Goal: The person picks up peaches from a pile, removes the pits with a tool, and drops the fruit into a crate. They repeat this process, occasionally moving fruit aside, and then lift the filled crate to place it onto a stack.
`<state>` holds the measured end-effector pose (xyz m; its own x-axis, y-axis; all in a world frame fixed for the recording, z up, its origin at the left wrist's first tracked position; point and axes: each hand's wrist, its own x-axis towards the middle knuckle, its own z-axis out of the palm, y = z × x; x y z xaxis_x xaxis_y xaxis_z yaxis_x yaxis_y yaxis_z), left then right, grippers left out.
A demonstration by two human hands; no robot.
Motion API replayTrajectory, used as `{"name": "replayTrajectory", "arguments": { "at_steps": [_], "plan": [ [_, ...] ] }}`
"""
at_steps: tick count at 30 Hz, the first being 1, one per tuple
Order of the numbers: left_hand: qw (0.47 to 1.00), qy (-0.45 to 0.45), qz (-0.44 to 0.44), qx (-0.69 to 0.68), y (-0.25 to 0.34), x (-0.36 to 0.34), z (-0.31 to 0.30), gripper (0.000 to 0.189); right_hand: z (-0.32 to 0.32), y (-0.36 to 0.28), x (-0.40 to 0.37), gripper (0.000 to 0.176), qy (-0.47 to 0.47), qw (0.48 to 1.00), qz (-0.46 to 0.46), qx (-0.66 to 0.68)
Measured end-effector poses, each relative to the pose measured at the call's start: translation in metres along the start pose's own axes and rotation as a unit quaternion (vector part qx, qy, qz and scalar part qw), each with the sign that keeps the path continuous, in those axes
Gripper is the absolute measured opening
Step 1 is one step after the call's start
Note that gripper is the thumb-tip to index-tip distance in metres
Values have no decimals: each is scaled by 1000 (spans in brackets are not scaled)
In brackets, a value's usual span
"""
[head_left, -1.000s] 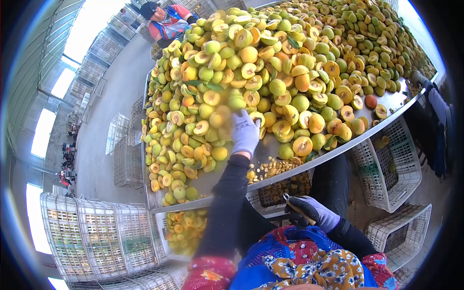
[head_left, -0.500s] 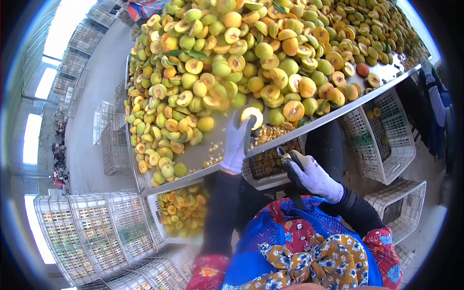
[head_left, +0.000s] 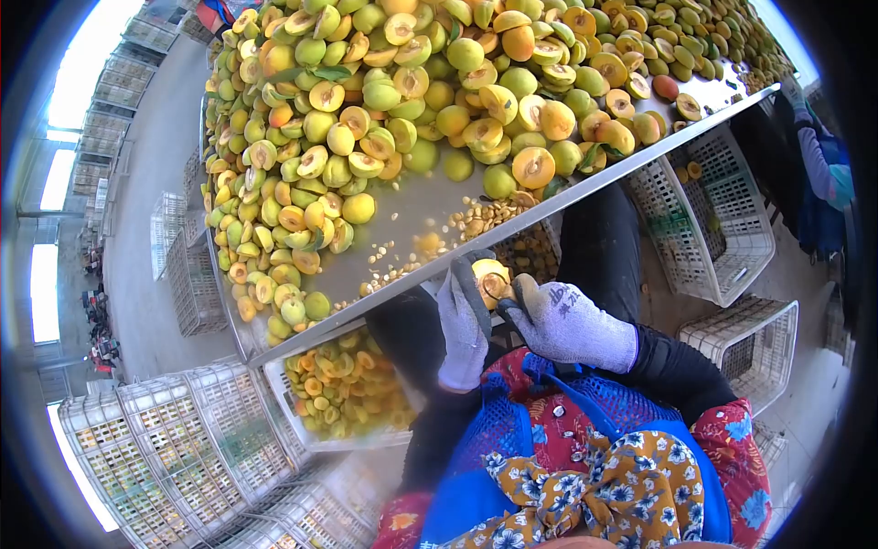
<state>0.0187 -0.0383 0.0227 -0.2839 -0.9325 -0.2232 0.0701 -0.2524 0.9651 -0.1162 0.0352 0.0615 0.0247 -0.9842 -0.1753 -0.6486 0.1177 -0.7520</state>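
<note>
Near the table's front edge, my left hand [head_left: 465, 316], in a grey-palmed glove, holds a halved yellow fruit [head_left: 492, 282] with its cut face up. Gloved too, my right hand [head_left: 558, 320] is closed at the fruit's right side, its fingertips at the cut face. A small dark tool tip shows against the fruit; its handle is hidden in the right hand. Beyond the hands, a large heap of whole and halved fruit [head_left: 366, 165] lies on the metal table [head_left: 585, 190]. Loose pits [head_left: 485, 218] are scattered near the table's edge.
Below the table at left stands a crate of halved fruit [head_left: 343, 389]. White crates [head_left: 713, 220] stand at right, and more stacked crates [head_left: 183, 439] at lower left. A co-worker's sleeve [head_left: 817, 160] shows at the far right. The table rim runs diagonally just beyond my hands.
My left hand has drawn back from over the table with the halved fruit. My right hand has come to meet it, and the tool now touches the fruit. The view has shifted slightly.
</note>
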Motion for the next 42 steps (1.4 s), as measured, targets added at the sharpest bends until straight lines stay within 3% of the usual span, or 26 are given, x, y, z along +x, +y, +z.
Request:
{"name": "replayTrajectory", "arguments": {
  "at_steps": [3, 5, 7, 8, 9, 10, 12, 13, 15, 17, 20, 23, 24, 26, 27, 28, 29, 30, 31, 32, 33, 35, 37, 38, 39, 42],
  "plan": [
    [981, 32, 103, 158, 0, -6, 3, 40, 12, 5, -2, 28, 36, 998, -28, 50],
    [982, 44, 122, 139, -7, -8, 4, 39, 19, 18, 6, 32, 93, 971, -218, 43],
    [979, 41, 143, 141, -10, -9, 4, 39, 15, 26, 8, 34, -9, 951, -155, 268],
    [975, 31, 156, 152, -10, -7, 4, 39, 4, 23, 6, 34, -137, 871, 14, 472],
    [972, 22, 169, 163, -9, -7, 3, 40, -7, 18, 2, 34, -253, 710, 181, 632],
    [982, -8, 146, 119, -9, -7, 2, 40, -19, 9, 0, 38, -266, 618, 246, 698],
    [992, -70, 96, 31, -9, -7, -1, 41, -4, 29, 1, 39, -346, 453, 222, 791],
    [991, -81, 89, 50, -6, -7, -1, 41, 2, 36, 0, 39, -380, 362, 208, 825],
    [988, -103, 76, 87, 1, -6, 2, 42, 2, 35, -1, 41, -371, 378, 225, 818],
    [972, -137, 141, 128, -2, -4, 0, 46, 9, 42, -3, 41, -370, 382, 217, 819],
    [966, -194, 148, 86, -1, -1, -3, 49, 18, 45, -8, 41, -400, 270, 206, 851],
    [981, -146, 97, 79, 7, -2, -1, 51, 24, 46, -5, 41, -398, 217, 164, 876],
    [984, -98, 108, 99, 2, 0, -4, 50, 21, 45, -6, 41, -383, 251, 127, 880],
    [969, -17, 121, 213, -1, -1, -29, 43, 2, 39, -5, 41, -322, 264, 183, 890],
    [917, 29, 151, 367, -5, -4, -54, 40, 2, 49, -4, 41, -310, 283, 200, 886],
    [828, 77, 176, 527, -8, -10, -85, 38, 2, 59, -3, 40, -297, 301, 216, 880],
    [731, 122, 142, 656, 6, -17, -108, 37, 7, 70, -1, 42, -288, 343, 218, 867],
    [694, 139, -2, 707, 36, -22, -113, 41, 12, 79, -2, 45, -278, 385, 220, 852],
    [612, 144, -79, 773, 46, -29, -131, 40, 17, 85, -2, 47, -267, 426, 222, 836],
    [522, 195, -96, 825, 50, -31, -139, 38, 17, 85, -1, 45, -277, 416, 211, 840],
    [514, 185, -51, 836, 52, -24, -144, 38, 15, 83, -2, 43, -259, 479, 222, 808],
    [496, 165, 39, 852, 57, 1, -140, 38, 11, 73, -1, 41, -229, 533, 255, 774],
    [664, 92, 171, 722, 39, 61, -115, 36, 10, 64, 2, 41, -208, 575, 256, 749],
    [741, 72, 55, 665, 65, 82, -55, 48, 8, 61, 3, 41, -195, 596, 254, 736],
    [763, 45, 76, 640, 70, 105, -17, 50, 5, 59, 2, 41, -189, 611, 249, 727],
    [753, 6, 131, 645, 47, 166, 35, 50, -2, 60, -2, 41, -158, 660, 215, 702]
  ]
}}
